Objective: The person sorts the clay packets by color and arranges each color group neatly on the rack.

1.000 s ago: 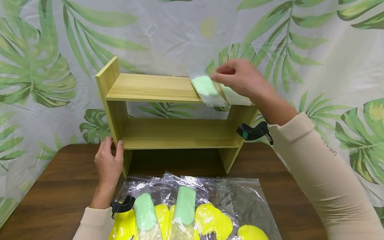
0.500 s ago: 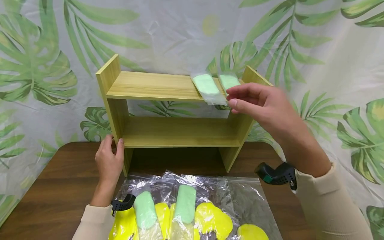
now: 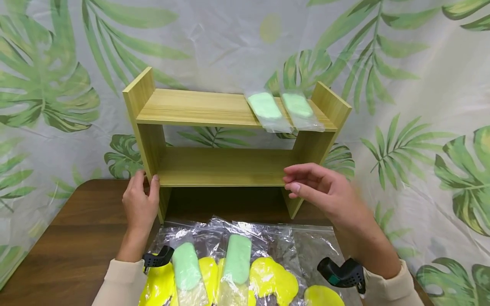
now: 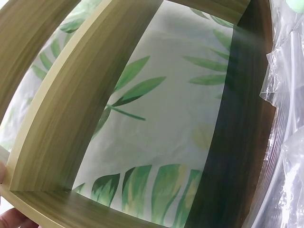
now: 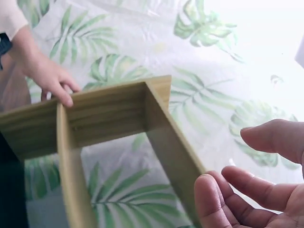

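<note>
My left hand [image 3: 139, 204] grips the left side panel of a two-tier wooden shelf [image 3: 226, 166] at middle-board height, thumb at the front edge. In the left wrist view, fingertips show on both sides of that panel. My right hand [image 3: 331, 193] hovers in front of the shelf's right side, holding nothing, its fingers loosely bent and thumb apart. On the top board lie two clear bags with pale green slabs, a left bag [image 3: 265, 106] and a right bag [image 3: 297, 106]. Their lower ends hang over the front edge.
On the dark wooden table [image 3: 76, 238], before the shelf, overlapping clear zip bags hold green slabs [image 3: 237, 259] and yellow pieces [image 3: 272, 280]. A leaf-printed cloth [image 3: 214, 46] hangs behind the shelf.
My right hand has come down from the right green bag on the top board to below it, in front of the lower right side. My left hand has stayed on the side panel.
</note>
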Tool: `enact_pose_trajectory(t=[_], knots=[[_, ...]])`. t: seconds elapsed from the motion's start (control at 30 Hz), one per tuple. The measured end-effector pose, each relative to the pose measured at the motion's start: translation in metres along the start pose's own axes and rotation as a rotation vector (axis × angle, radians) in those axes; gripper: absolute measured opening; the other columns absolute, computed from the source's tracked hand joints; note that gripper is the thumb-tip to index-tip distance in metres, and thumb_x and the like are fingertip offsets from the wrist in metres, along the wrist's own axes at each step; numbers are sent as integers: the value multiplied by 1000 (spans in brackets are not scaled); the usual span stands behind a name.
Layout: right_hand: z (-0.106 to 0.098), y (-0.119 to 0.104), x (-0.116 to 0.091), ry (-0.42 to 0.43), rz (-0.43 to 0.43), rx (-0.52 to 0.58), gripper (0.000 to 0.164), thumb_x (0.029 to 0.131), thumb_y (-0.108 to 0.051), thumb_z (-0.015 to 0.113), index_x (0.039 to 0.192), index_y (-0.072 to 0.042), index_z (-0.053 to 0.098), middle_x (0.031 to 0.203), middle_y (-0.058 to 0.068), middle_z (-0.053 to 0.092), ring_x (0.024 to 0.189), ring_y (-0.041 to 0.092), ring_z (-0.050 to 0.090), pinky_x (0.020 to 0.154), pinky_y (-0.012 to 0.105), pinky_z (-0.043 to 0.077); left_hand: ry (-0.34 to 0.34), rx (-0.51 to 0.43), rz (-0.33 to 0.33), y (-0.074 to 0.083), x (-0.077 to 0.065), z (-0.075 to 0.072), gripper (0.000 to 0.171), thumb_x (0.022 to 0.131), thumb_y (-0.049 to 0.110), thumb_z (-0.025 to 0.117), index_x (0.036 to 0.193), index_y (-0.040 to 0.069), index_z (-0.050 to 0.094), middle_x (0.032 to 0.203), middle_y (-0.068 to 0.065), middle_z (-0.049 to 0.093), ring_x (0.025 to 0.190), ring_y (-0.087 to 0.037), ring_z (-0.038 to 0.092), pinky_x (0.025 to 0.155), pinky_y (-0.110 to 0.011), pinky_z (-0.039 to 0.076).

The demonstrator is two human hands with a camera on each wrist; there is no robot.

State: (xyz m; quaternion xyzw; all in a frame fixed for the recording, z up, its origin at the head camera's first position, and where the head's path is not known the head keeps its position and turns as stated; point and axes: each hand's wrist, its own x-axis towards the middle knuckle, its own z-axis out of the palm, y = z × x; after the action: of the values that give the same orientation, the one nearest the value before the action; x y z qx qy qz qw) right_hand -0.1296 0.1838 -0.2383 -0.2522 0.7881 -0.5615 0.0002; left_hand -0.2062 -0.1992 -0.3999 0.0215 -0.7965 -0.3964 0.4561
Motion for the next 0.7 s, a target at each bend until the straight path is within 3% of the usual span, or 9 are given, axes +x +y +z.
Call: enact_pose_trajectory(t=[0.23,0.37,0.7], knots=[[24,53,-10,-44,71,175,32,95,-8,59,124,4,55,109,17,63,95,28,65,83,44,53,-4,1,-2,1,-1,-1,24,94,18,59,104,-4,59,88,-23,60,77,-39,58,68,-50,42],[37,79,-14,-51,132,257,33,95,-10,60,124,5,55,107,16,64,96,29,66,84,43,52,-9,0,-8,1,0,0,25,95,19,58,105,-4,59,89,-23,60,77,-39,59,68,-50,43],[58,115,-22,-51,244,443,35,95,-11,60,124,8,53,108,11,67,98,26,66,87,39,52,-18,4,-19,-1,0,1,25,95,19,58,105,-5,59,91,-22,61,75,-38,57,67,-48,41]])
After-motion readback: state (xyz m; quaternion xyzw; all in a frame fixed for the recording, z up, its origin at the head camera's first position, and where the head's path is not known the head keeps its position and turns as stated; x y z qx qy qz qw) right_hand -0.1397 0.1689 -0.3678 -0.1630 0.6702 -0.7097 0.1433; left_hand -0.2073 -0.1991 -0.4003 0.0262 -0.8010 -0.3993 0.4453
